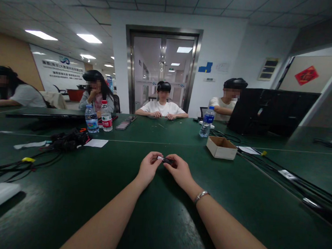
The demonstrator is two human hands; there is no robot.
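Note:
Between my two hands is a small slim object (164, 159) with a shiny silver end and a black body, held just above the green table (159, 204). Its exact kind is too small to make out. My left hand (149, 168) pinches the silver end between thumb and fingers. The black end is gripped by my right hand (180, 170), whose fingers hide part of it. A metal bracelet (201, 196) circles my right wrist.
An open cardboard box (221, 148) stands ahead to the right, near a water bottle (207, 122). Two bottles (107, 116), black gear (70, 138) and cables (46, 163) lie left. More cables (288, 174) run right. Several people sit around the table; one (163, 107) faces me.

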